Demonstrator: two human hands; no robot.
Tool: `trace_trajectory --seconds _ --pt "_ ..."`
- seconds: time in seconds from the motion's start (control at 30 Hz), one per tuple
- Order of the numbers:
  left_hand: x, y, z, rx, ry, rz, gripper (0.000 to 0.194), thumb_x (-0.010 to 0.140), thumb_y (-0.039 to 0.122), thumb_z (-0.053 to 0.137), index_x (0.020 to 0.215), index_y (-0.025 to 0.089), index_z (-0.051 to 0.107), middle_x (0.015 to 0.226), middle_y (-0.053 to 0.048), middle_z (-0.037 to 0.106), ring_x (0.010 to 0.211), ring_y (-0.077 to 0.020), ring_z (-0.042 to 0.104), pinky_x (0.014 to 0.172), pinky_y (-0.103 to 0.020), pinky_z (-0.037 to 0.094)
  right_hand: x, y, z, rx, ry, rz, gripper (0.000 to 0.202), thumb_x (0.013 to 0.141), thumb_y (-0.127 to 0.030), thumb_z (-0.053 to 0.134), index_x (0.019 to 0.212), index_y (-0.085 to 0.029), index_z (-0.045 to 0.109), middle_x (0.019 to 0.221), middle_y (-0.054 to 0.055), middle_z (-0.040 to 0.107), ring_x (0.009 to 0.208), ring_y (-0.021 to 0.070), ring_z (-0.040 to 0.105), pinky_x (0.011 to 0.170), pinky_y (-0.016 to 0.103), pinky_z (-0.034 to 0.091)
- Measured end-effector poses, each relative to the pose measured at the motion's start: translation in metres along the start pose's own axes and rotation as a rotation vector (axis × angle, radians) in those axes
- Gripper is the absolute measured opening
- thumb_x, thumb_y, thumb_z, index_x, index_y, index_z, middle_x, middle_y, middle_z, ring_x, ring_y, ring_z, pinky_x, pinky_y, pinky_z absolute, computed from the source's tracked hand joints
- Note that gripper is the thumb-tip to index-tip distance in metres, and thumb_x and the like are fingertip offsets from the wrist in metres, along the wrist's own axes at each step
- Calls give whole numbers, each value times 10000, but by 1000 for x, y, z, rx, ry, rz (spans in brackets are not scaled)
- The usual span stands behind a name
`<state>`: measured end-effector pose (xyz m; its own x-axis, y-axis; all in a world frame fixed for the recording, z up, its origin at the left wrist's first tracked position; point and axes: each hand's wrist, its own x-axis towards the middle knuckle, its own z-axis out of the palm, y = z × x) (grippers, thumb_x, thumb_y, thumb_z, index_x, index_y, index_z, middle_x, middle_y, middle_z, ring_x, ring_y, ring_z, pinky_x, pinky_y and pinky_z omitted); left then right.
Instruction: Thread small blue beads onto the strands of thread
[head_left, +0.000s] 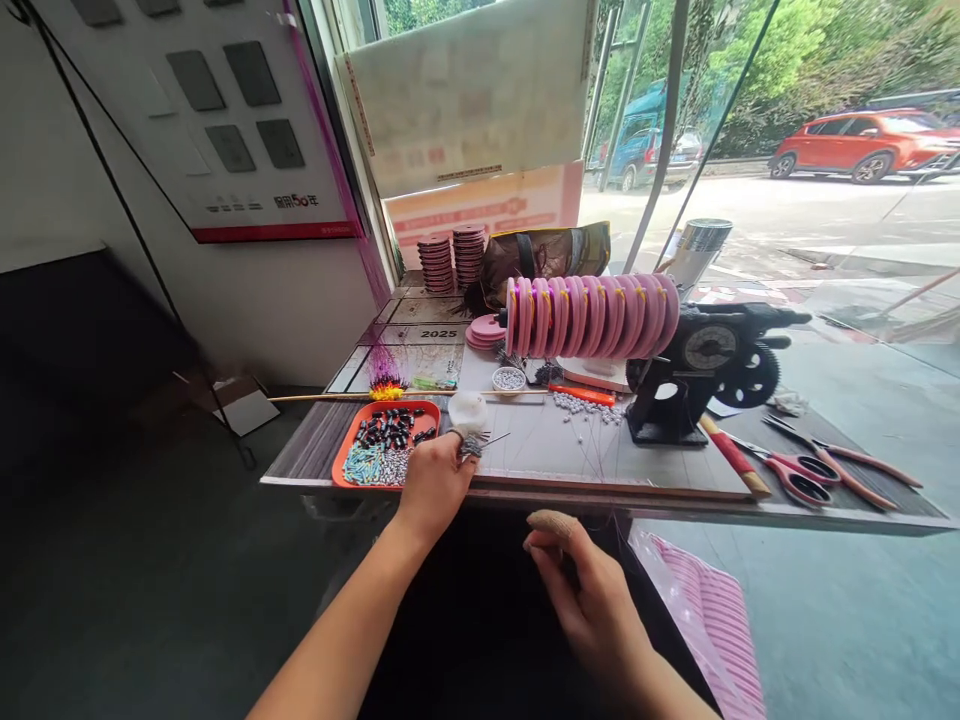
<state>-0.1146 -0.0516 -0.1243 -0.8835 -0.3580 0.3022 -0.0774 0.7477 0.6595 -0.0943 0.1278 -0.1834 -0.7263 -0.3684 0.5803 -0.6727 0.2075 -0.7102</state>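
My left hand point(437, 482) is over the table's front edge, its fingers closed on a small cluster of grey metal pieces point(471, 446) with thin wire-like ends sticking out. Just behind it is a round whitish tub point(467, 410). An orange tray point(337, 470) lies beside that hand, holding black pieces, blue-green slivers and small silvery bits. My right hand point(589, 585) hangs in front of the table edge, with thumb and forefinger pinched together and a tan cover on one fingertip. Whether anything thin is in that pinch is too small to make out.
A black hand-cranked winder point(675, 400) carries a row of pink spools point(592, 316). Grey beads point(587, 405), an orange-handled knife point(582, 394), scissors point(799, 478) and pliers point(847, 460) lie around it. A thin rod point(322, 398) juts past the table's left side.
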Motion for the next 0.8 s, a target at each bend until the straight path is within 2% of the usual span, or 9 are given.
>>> trace_trajectory --seconds 0.1,0.2,0.27,0.33,0.47,0.6,0.7,0.8 --pt "-24 -1 -8 -194 -5 -94 144 727 229 603 841 185 678 711 -28 686 620 -167 585 629 -263 427 -1 1 -1 34 18 18 216 862 -123 453 1056 -210 492 824 27 639 718 130 647 679 216 541" --pt "-60 -2 -13 -568 -97 -297 145 675 270 677 791 184 693 763 -26 698 746 -177 602 704 -248 443 -1 0 0 73 18 20 212 855 -108 467 1035 -212 502 829 23 638 732 124 641 686 208 534" --pt "-82 0 -8 -732 -160 -446 206 618 274 740 799 182 708 762 -26 693 742 -162 585 670 -223 438 -1 -1 1 99 2 8 185 853 -102 472 997 -210 518 820 21 639 730 124 637 678 205 530" --pt "-94 5 1 -885 -148 -570 239 592 301 774 792 182 714 739 -21 681 689 -132 556 592 -191 415 -2 -3 2 122 -21 -12 153 856 -103 468 950 -206 530 807 19 640 716 125 631 661 209 525" --pt "-99 14 15 -1173 -67 -688 219 570 318 803 689 164 701 649 7 644 554 -58 463 497 -143 359 -5 -6 5 155 -52 -36 125 868 -112 454 914 -197 534 784 20 638 686 125 619 630 216 512" --pt "-99 12 16 -1254 -37 -747 247 525 300 832 671 168 682 638 9 648 621 -83 528 580 -155 428 -4 -9 10 64 -55 -112 90 866 -125 483 888 -188 543 772 19 648 650 121 605 606 219 492" --pt "-104 6 13 -1251 -7 -765 271 494 279 849 678 181 676 636 18 649 634 -94 553 627 -178 463 0 -10 8 -77 -75 -270 109 879 -124 465 819 -169 545 666 14 620 570 117 560 559 223 466" --pt "-109 3 12 -1254 -56 -787 292 469 275 860 668 173 672 622 23 635 590 -79 536 577 -161 457 10 -9 -6 -230 -148 -474 233 905 -108 346 808 -147 555 627 22 589 585 131 541 710 289 484"
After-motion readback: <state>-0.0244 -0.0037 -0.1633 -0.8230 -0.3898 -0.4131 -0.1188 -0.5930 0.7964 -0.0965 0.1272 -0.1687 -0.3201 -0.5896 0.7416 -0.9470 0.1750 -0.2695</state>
